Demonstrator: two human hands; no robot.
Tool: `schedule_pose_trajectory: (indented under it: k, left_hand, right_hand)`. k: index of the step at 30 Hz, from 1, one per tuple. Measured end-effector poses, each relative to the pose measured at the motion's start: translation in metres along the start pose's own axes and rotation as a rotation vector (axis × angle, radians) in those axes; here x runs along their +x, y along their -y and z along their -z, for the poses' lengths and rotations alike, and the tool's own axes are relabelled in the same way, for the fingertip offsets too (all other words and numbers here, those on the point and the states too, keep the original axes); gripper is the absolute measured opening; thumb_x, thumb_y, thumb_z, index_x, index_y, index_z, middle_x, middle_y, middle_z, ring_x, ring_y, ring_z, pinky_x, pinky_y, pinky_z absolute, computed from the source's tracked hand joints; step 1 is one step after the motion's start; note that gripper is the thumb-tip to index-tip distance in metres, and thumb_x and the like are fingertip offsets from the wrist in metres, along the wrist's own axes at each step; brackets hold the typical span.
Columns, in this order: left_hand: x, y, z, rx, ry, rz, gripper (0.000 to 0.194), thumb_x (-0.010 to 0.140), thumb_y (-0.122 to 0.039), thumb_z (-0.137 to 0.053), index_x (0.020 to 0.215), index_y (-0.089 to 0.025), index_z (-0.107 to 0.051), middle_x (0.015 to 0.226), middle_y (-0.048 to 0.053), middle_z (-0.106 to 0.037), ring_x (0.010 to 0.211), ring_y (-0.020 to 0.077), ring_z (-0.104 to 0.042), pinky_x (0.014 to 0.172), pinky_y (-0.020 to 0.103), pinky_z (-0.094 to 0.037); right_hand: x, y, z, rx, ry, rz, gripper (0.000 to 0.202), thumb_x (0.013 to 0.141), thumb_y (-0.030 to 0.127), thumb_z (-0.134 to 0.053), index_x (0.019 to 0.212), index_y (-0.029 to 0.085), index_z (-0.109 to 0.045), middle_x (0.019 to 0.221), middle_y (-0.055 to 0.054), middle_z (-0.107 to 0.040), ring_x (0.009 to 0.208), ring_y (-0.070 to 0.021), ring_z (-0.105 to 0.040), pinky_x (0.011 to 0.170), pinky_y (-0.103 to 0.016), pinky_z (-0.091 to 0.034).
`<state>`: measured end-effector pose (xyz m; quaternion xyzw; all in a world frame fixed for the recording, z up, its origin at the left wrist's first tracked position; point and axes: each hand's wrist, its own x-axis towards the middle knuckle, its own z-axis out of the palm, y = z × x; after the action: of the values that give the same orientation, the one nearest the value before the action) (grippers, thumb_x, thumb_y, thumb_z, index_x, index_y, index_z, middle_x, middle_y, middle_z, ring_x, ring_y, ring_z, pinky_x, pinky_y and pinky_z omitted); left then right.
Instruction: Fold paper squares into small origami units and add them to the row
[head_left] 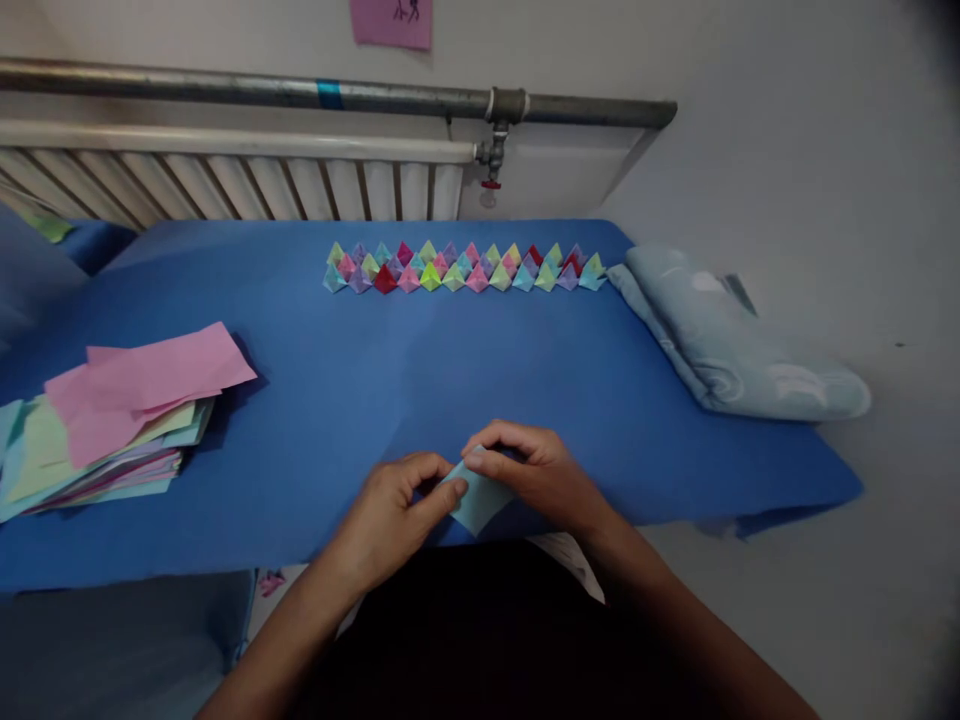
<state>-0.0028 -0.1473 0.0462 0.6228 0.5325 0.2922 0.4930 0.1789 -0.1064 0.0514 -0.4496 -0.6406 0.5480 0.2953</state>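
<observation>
A light blue piece of paper [480, 502], squarish with one corner pointing down, is held at the table's front edge. My left hand [401, 510] pinches its left side between thumb and fingers. At the paper's top and right side, my right hand [536, 470] grips it with thumb and index finger; the other fingers are curled behind. Farther back stand rows of small folded paper pieces [454, 276] in many colours. To the left lies a loose stack of coloured paper [112, 470] with pink sheets [172, 370] on top.
The blue-covered table [337, 380] reaches back to a white radiator [240, 188] under a metal pipe [225, 88]. A folded light blue cloth [720, 340] lies at the right against the wall. A pink note [391, 24] hangs on the wall.
</observation>
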Motion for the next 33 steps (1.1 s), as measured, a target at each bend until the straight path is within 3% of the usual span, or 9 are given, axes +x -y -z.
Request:
schedule_pose_trajectory:
  k: [6,12,25,30,33]
  left_hand:
    - [-0.0040,0.0029,-0.0029,-0.065,-0.073,0.085,0.024,0.082,-0.042,-0.059,0.078,-0.020,-0.068,0.062,-0.003,-0.056,0.060,0.0109,-0.049,0.059,0.024,-0.038]
    - [-0.0053,-0.0012,-0.0025,-0.095,-0.144,0.062,0.024,0.084,-0.041,-0.058,0.077,-0.021,-0.069,0.070,-0.002,-0.063,0.067,0.0125,-0.054,0.064,0.025,-0.041]
    - [-0.0058,0.0047,-0.0011,0.151,-0.248,-0.212,0.015,0.086,-0.033,-0.062,0.086,-0.021,-0.069,0.076,0.000,-0.067,0.069,0.0127,-0.059,0.066,0.024,-0.043]
    - [-0.0070,0.0040,-0.0012,0.159,-0.246,-0.212,0.019,0.089,-0.033,-0.056,0.080,-0.020,-0.068,0.073,0.000,-0.064,0.067,0.0118,-0.057,0.064,0.023,-0.041]
    - [-0.0072,0.0038,-0.0011,0.060,-0.232,-0.123,0.026,0.090,-0.036,-0.054,0.072,-0.019,-0.065,0.066,-0.002,-0.060,0.064,0.0113,-0.053,0.062,0.023,-0.040]
  right_hand:
    - [-0.0006,-0.0040,0.0000,0.089,-0.134,-0.056,0.017,0.074,0.038,-0.065,0.070,0.022,-0.067,0.069,0.002,-0.063,0.067,-0.0130,-0.055,0.063,-0.026,-0.042]
    - [-0.0015,-0.0084,-0.0011,0.155,-0.203,-0.093,0.021,0.071,0.042,-0.067,0.069,0.022,-0.067,0.065,0.002,-0.058,0.063,-0.0123,-0.049,0.060,-0.026,-0.040]
    - [-0.0002,-0.0079,-0.0032,0.178,-0.194,-0.117,0.022,0.073,0.042,-0.064,0.068,0.021,-0.064,0.065,0.002,-0.055,0.063,-0.0126,-0.047,0.060,-0.026,-0.039]
    - [-0.0006,-0.0072,-0.0051,0.181,-0.195,-0.106,0.020,0.073,0.040,-0.065,0.067,0.021,-0.065,0.063,0.003,-0.053,0.062,-0.0119,-0.045,0.060,-0.025,-0.037]
    - [0.0000,-0.0088,-0.0082,0.201,-0.208,-0.105,0.021,0.073,0.041,-0.064,0.067,0.021,-0.063,0.063,0.003,-0.052,0.061,-0.0115,-0.044,0.059,-0.025,-0.036]
